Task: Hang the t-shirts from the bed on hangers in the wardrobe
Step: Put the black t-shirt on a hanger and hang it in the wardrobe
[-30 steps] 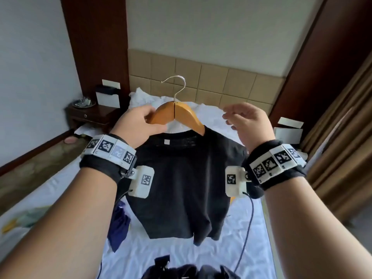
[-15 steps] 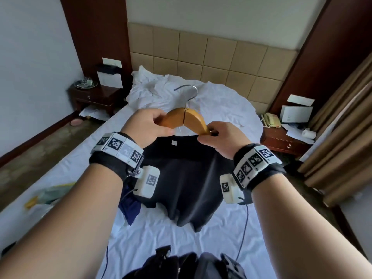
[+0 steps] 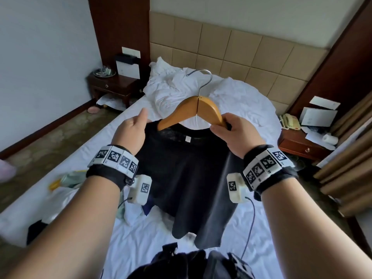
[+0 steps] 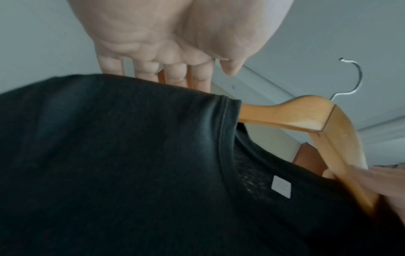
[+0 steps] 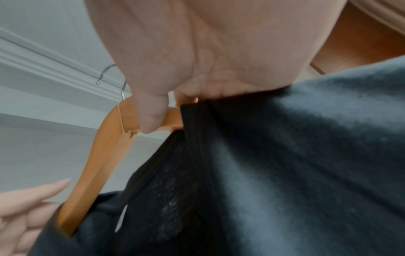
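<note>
A black t-shirt (image 3: 187,174) hangs on a wooden hanger (image 3: 193,109) with a metal hook, held up over the bed. Both hanger arms run in through the collar. My right hand (image 3: 235,131) pinches the hanger's right arm where the collar meets it; in the right wrist view the thumb presses on the wood of the hanger (image 5: 105,149). My left hand (image 3: 132,127) is at the shirt's left shoulder with straight fingers and holds nothing. The left wrist view shows those fingers (image 4: 175,76) reaching behind the shoulder of the t-shirt (image 4: 131,155), beside the hanger (image 4: 295,117).
The bed (image 3: 241,101) with crumpled white sheets lies below, with other clothes (image 3: 66,178) and a dark blue garment (image 3: 147,208) on its left part. Nightstands stand at the left (image 3: 112,85) and right (image 3: 302,143). Curtains (image 3: 352,158) hang at the right.
My left hand has let go of the hanger's left arm and opened beside the shirt's shoulder. My right hand keeps its hold, and the hanger now sits a little higher.
</note>
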`<action>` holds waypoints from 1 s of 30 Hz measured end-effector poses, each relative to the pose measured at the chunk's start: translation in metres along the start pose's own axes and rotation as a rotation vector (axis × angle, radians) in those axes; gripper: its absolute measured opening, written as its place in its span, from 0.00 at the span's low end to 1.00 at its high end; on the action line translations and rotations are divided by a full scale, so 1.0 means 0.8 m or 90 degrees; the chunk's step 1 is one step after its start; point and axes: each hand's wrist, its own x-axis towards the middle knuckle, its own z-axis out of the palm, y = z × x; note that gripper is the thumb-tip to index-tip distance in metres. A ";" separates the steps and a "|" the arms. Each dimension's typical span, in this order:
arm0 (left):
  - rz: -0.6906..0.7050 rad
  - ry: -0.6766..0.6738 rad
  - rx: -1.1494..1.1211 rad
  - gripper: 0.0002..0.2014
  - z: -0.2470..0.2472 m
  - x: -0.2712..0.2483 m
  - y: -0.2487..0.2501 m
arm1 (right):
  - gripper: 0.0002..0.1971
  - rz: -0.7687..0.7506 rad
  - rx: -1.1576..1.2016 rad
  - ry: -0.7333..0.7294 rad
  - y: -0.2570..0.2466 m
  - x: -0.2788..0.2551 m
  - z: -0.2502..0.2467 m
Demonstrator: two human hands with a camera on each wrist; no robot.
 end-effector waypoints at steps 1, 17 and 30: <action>0.001 -0.006 -0.011 0.29 -0.002 0.000 0.000 | 0.11 -0.002 0.000 0.000 -0.003 0.002 0.005; 0.051 0.030 0.086 0.22 -0.020 0.032 -0.028 | 0.13 0.000 0.007 0.025 -0.018 0.020 0.031; 0.195 -0.089 0.145 0.17 0.015 0.021 0.016 | 0.13 0.062 0.046 0.104 0.004 0.020 0.016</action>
